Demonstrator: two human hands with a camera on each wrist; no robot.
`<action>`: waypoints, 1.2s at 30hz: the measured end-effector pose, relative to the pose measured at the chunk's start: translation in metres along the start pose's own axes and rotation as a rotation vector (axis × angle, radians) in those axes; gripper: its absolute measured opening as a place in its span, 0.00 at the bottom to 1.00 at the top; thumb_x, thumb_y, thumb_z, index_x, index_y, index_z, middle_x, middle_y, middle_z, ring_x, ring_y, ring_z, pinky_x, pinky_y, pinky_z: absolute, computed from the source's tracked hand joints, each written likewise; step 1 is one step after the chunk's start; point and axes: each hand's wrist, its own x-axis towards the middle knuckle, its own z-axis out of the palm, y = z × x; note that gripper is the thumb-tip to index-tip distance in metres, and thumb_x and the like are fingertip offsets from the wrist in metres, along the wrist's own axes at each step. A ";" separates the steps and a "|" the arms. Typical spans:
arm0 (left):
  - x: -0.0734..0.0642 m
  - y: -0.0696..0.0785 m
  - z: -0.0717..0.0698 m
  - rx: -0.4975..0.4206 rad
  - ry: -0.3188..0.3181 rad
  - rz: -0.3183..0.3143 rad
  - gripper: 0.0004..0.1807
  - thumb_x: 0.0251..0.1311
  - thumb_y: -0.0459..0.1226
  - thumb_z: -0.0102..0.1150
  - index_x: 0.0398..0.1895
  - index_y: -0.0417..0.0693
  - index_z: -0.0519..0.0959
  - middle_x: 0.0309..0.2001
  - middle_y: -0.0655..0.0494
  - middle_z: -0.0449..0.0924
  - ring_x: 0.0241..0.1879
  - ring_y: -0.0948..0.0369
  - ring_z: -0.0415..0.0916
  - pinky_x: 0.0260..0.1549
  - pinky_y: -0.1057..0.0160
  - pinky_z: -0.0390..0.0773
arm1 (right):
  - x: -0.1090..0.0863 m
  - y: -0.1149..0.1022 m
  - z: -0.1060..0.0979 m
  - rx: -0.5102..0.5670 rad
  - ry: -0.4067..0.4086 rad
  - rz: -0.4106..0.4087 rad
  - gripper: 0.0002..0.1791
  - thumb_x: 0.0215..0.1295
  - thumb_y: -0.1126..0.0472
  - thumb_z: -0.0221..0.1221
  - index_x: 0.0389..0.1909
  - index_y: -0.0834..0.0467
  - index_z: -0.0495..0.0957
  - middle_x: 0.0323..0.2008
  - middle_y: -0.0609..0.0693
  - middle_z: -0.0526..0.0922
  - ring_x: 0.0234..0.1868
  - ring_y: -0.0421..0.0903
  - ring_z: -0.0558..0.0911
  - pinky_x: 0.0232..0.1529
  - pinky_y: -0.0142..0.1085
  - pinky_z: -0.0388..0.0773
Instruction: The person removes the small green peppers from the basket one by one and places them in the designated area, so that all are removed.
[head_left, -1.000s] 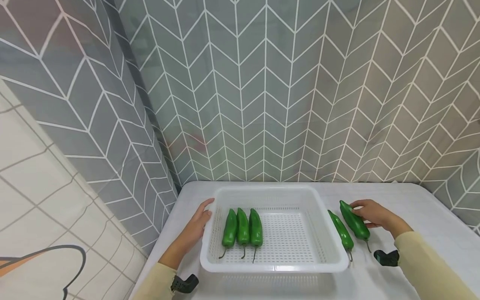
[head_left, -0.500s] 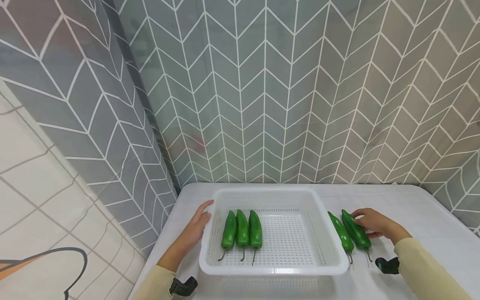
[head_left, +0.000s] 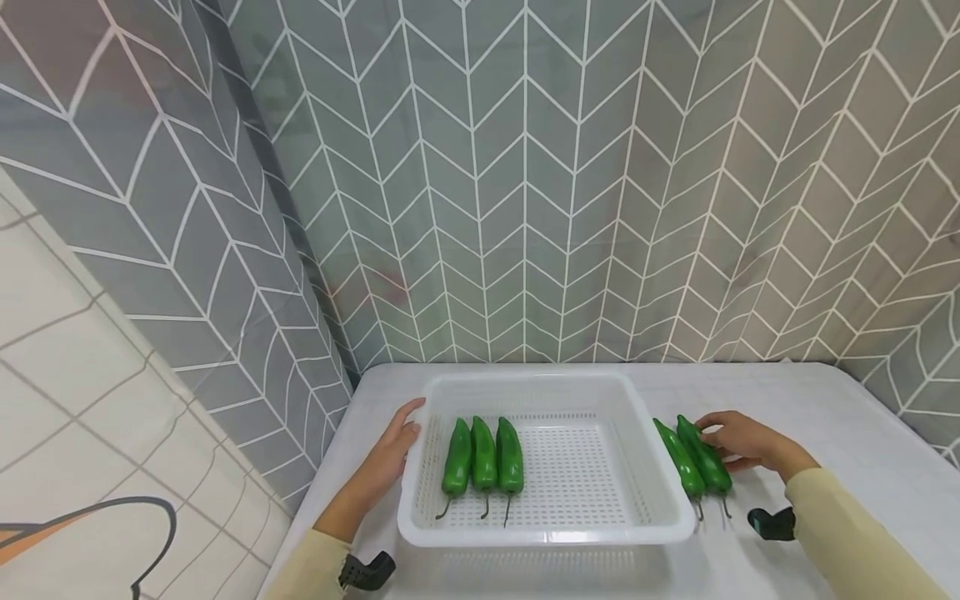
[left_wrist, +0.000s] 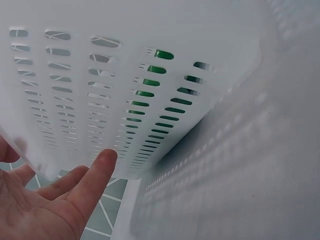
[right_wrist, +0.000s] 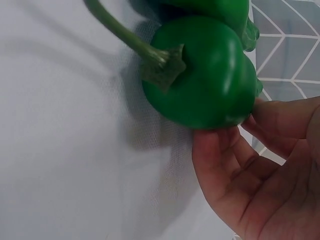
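My right hand has its fingers and thumb on the sides of a long green chili pepper, which lies on the white cloth. In the right wrist view, the fingertips meet this pepper's rounded stem end from below and from the right. A second chili pepper lies close along its left side. At the left rim of a white plastic basket is my left hand, its fingers mostly straight. Under the slotted basket wall in the left wrist view, several fingers extend loosely.
Inside the basket, three green chili peppers lie side by side at the left, stems toward me. A white-covered table carries everything. Behind it hangs a grey curtain with white zigzag lines; white tiles are at far left.
My right hand has moved the pepper leftward, right up against the other loose pepper beside the basket. The left hand and the three peppers in the basket have stayed in place.
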 end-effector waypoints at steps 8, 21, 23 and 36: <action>-0.002 0.002 0.000 0.001 -0.008 -0.005 0.27 0.83 0.45 0.34 0.81 0.59 0.48 0.74 0.38 0.61 0.68 0.41 0.68 0.56 0.50 0.79 | 0.000 -0.002 0.001 -0.012 -0.008 0.001 0.25 0.76 0.63 0.49 0.64 0.79 0.63 0.52 0.71 0.78 0.49 0.59 0.83 0.44 0.50 0.85; 0.001 0.000 -0.001 -0.020 -0.023 -0.001 0.27 0.83 0.44 0.33 0.81 0.59 0.48 0.75 0.39 0.59 0.68 0.40 0.67 0.56 0.49 0.79 | -0.005 -0.027 -0.013 -0.133 0.166 -0.162 0.26 0.77 0.61 0.51 0.62 0.81 0.64 0.56 0.81 0.72 0.52 0.72 0.78 0.47 0.55 0.83; 0.001 0.000 -0.001 -0.018 -0.021 0.002 0.27 0.83 0.45 0.33 0.81 0.59 0.48 0.75 0.38 0.59 0.68 0.40 0.67 0.55 0.49 0.80 | -0.006 -0.036 -0.014 -0.145 0.189 -0.201 0.26 0.78 0.61 0.51 0.62 0.80 0.64 0.56 0.80 0.73 0.51 0.71 0.79 0.46 0.55 0.84; 0.002 0.000 -0.001 -0.026 -0.015 0.003 0.27 0.83 0.45 0.33 0.81 0.58 0.49 0.75 0.38 0.60 0.69 0.40 0.66 0.57 0.49 0.78 | -0.007 -0.097 -0.014 -0.159 0.155 -0.406 0.25 0.78 0.60 0.53 0.63 0.78 0.67 0.48 0.69 0.81 0.48 0.61 0.82 0.46 0.53 0.84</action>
